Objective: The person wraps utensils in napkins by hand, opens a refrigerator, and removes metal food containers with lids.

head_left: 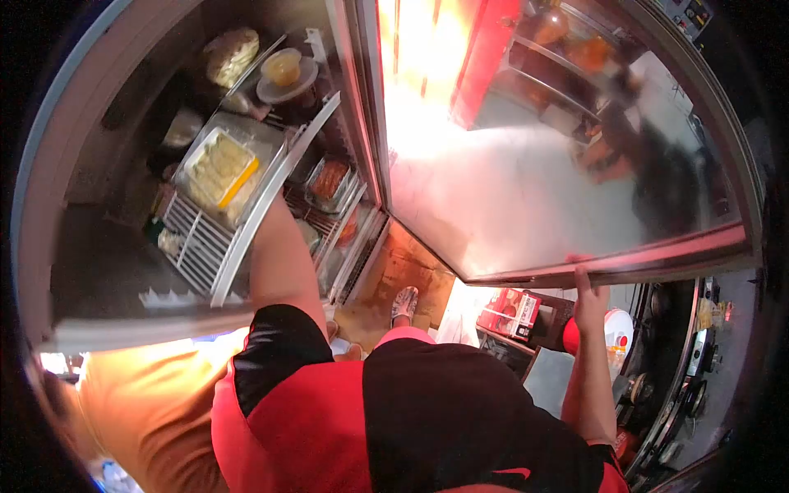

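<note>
My right hand [587, 297] grips the lower edge of the glass refrigerator door [526, 205], which stands wide open. On the left, my left forearm [283, 259] reaches into the refrigerator, under a white wire shelf [201, 244]; the shelf hides the hand and its fingers. Above it on that shelf sits a white tray of pale food [220, 167] with a yellow edge, in clear wrapping. A clear container of reddish food [330, 179] stands on a lower shelf, to the right of my left arm.
A lidded tub with a yellowish top [283, 70] and a wrapped pale bundle [233, 57] stand farther back in the refrigerator. A person in an orange garment [152, 403] is close on my left. Below the door is a red box [511, 313]. A patterned shoe [403, 304] stands on the floor.
</note>
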The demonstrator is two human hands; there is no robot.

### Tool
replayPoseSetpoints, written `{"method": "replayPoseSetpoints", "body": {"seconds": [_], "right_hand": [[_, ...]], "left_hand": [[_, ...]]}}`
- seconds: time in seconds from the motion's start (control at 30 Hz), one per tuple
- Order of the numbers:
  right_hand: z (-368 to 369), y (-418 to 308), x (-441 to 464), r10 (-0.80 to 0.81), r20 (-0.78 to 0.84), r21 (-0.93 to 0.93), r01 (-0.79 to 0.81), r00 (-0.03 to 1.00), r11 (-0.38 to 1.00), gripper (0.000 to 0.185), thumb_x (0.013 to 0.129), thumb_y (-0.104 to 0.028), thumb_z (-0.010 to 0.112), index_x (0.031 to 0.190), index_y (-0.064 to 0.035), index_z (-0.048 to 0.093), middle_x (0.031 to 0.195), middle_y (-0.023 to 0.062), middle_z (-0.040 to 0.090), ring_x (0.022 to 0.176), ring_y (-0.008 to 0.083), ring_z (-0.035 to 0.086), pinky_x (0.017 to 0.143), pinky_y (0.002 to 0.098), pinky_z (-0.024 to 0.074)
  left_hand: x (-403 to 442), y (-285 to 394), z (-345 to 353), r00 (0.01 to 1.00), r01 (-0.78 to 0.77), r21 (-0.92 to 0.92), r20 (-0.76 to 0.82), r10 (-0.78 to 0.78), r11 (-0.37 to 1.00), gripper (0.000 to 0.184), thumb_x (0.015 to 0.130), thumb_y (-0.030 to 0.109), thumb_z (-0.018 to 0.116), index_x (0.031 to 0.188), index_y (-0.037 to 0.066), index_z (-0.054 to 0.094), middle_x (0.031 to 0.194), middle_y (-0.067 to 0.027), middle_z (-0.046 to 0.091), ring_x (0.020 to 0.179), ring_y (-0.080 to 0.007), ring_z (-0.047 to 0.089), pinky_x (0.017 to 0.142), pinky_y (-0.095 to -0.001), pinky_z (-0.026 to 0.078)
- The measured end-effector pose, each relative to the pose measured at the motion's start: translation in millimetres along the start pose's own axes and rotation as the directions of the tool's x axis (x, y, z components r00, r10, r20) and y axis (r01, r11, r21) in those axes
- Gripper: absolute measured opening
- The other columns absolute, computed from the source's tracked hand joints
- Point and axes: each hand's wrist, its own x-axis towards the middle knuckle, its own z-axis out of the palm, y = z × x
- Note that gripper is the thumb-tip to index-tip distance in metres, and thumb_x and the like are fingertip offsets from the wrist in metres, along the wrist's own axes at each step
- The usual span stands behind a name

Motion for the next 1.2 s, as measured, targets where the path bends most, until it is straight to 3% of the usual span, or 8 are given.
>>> {"method": "replayPoseSetpoints", "body": {"seconds": [0.2,0.3,0.43,0.53,0.63,0.8,1.0,1.2], "right_hand": [[10.2,-5.0,3.1,0.122,-0.176,-0.021,-0.128,0.977,0.992,0.039,0.106,-0.030,0.068,0.128,0.0025,0.067,0.129,0.0124,0.069,0.125,0.0248,0.060,0.114,0.0400,0.0397],[-7.9,18.3,11.3,0.094,-0.136,-0.016,-0.098,0.986,0.995,0.053,0.100,-0.034,0.078,0.135,0.0041,0.064,0.135,0.0130,0.067,0.123,0.0245,0.061,0.110,0.0393,0.0453],[-11.4,15.2,9.7,0.051,-0.113,-0.196,-0.072,0.992,0.978,0.044,0.107,-0.035,0.067,0.128,0.0028,0.067,0.128,0.0135,0.070,0.123,0.0253,0.061,0.115,0.0399,0.0396],[-7.9,26.3,9.1,0.028,-0.223,-0.136,-0.059,0.975,0.989,0.046,0.107,-0.039,0.067,0.125,0.0028,0.069,0.126,0.0132,0.071,0.122,0.0253,0.061,0.114,0.0396,0.0398],[-14.2,18.4,9.6,0.097,-0.166,-0.190,-0.128,0.981,0.973,0.060,0.098,-0.041,0.079,0.131,0.0065,0.065,0.134,0.0151,0.067,0.126,0.0263,0.058,0.113,0.0404,0.0404],[-9.4,13.2,2.9,0.150,-0.157,-0.134,-0.171,0.976,0.976,0.062,0.099,-0.038,0.079,0.137,0.0069,0.061,0.139,0.0155,0.064,0.124,0.0265,0.060,0.113,0.0392,0.0422],[-0.9,14.4,5.2,0.153,-0.094,0.084,-0.146,0.984,0.986,0.052,0.101,-0.031,0.076,0.139,-0.0020,0.056,0.134,0.0119,0.062,0.122,0.0274,0.062,0.089,0.0445,0.0616],[-2.4,19.7,23.5,-0.102,-0.021,-0.018,0.101,0.995,0.995,0.029,0.102,-0.027,0.074,0.113,-0.0014,0.068,0.109,0.0045,0.067,0.104,0.0152,0.061,0.095,0.0339,0.0489]], "left_hand": [[55.6,27.2,-4.6,0.990,0.129,-0.104,0.065,-0.123,0.986,0.024,0.101,0.028,0.061,0.104,0.006,0.069,0.093,-0.0108,0.074,0.085,-0.0272,0.071,0.073,-0.0477,0.058],[57.1,20.0,-4.3,0.989,0.141,-0.147,0.065,-0.132,0.979,0.021,0.101,0.026,0.062,0.105,0.006,0.069,0.093,-0.0102,0.073,0.086,-0.0266,0.071,0.073,-0.0473,0.058],[44.1,-1.9,-5.3,0.989,0.146,-0.220,0.070,-0.134,0.965,0.018,0.101,0.023,0.063,0.105,0.007,0.069,0.094,-0.0094,0.073,0.087,-0.0259,0.071,0.073,-0.0467,0.057],[35.2,-9.5,-12.1,0.989,0.146,-0.267,0.070,-0.132,0.952,0.015,0.100,0.021,0.064,0.105,0.007,0.068,0.095,-0.0088,0.073,0.088,-0.0253,0.071,0.073,-0.0462,0.057],[28.4,-10.5,-20.1,0.989,0.142,-0.306,0.071,-0.127,0.941,0.013,0.100,0.019,0.065,0.105,0.007,0.068,0.096,-0.0082,0.072,0.089,-0.0248,0.070,0.073,-0.0458,0.057],[13.4,-10.7,-24.3,0.991,0.131,-0.369,0.081,-0.109,0.920,0.009,0.099,0.015,0.067,0.105,0.008,0.068,0.097,-0.0071,0.072,0.091,-0.0239,0.070,0.073,-0.0450,0.057],[-52.8,-37.3,-21.6,0.994,0.095,-0.520,0.102,-0.049,0.849,0.007,0.099,0.011,0.069,0.105,0.008,0.068,0.098,-0.0059,0.071,0.093,-0.0228,0.069,0.073,-0.0442,0.056],[-159.1,-46.4,-35.7,0.980,0.131,-0.587,0.197,-0.016,0.799,0.013,0.098,0.010,0.071,0.110,0.009,0.066,0.100,-0.0045,0.071,0.094,-0.0227,0.069,0.073,-0.0442,0.056]]}}
